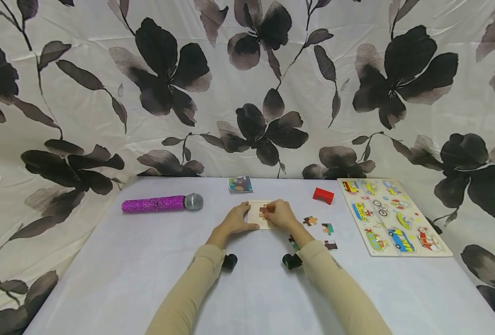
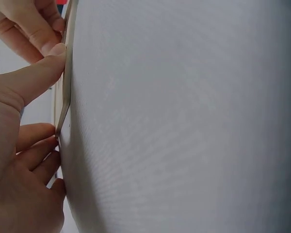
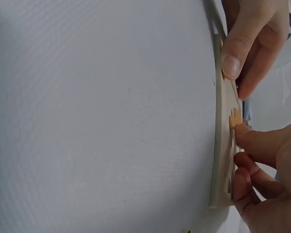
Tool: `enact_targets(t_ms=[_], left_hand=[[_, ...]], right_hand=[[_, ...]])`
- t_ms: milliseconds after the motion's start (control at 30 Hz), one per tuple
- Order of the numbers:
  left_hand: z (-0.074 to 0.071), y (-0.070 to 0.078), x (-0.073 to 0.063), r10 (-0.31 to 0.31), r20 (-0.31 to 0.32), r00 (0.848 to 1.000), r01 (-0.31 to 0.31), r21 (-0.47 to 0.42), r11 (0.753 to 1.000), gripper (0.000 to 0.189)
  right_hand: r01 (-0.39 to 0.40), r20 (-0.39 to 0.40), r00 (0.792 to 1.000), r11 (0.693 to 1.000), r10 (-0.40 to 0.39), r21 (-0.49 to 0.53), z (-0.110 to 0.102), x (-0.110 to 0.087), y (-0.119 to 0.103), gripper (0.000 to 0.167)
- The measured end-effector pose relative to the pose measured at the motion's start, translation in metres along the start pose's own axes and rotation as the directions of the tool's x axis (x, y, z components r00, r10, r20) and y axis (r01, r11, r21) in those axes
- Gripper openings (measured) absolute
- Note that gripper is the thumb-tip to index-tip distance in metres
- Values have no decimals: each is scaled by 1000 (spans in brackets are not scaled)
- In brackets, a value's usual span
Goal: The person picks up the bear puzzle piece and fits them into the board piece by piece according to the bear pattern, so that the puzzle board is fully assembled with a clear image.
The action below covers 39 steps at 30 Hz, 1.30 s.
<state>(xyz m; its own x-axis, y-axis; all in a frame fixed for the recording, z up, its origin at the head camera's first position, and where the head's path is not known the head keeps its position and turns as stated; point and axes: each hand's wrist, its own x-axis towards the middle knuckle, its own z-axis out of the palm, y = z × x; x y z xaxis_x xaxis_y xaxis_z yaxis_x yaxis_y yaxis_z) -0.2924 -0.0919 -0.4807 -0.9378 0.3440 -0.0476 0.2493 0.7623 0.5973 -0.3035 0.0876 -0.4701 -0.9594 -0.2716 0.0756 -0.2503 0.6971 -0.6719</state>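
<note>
One brown jigsaw piece (image 1: 262,212), pinched and partly hidden by my right hand (image 1: 283,216), was at the wooden tray (image 1: 253,216) below frame centre; my left hand (image 1: 234,220) gripped the tray. My right forearm (image 1: 302,236) partly covered a green piece (image 1: 291,241).

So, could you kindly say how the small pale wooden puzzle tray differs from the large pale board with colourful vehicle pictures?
The tray is smaller than the board. The tray looks mostly bare; the board carries many bright pictures. The left hand holds the tray; the board lies untouched. Both have a pale, flat surface.
</note>
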Motion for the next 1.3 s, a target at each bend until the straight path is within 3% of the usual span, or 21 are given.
enact_targets(t_ms=[233,400,567,833,1067,1300], left_hand=[[1,0,1,-12,1,1000,12,19,1000,82],[1,-1,1,-7,-1,1000,7,16,1000,82],[1,-1,1,-6,-4,1000,6,9,1000,83],[1,1,1,-20,0,1000,20,11,1000,83],[-2,1,0,-6,-8,1000,6,9,1000,80],[-2,2,0,-5,-7,1000,5,4,1000,79]], right_hand=[[17,74,997,997,-11,-71,0,2,3,33],[106,80,992,990,-99,-90,0,2,5,42],[188,73,980,981,-185,-35,-1,1,10,40],[127,10,992,992,-127,-17,2,-3,12,33],[152,-70,986,988,-153,-24,7,-3,9,30],[140,-30,990,990,-141,-20,4,-2,10,33]])
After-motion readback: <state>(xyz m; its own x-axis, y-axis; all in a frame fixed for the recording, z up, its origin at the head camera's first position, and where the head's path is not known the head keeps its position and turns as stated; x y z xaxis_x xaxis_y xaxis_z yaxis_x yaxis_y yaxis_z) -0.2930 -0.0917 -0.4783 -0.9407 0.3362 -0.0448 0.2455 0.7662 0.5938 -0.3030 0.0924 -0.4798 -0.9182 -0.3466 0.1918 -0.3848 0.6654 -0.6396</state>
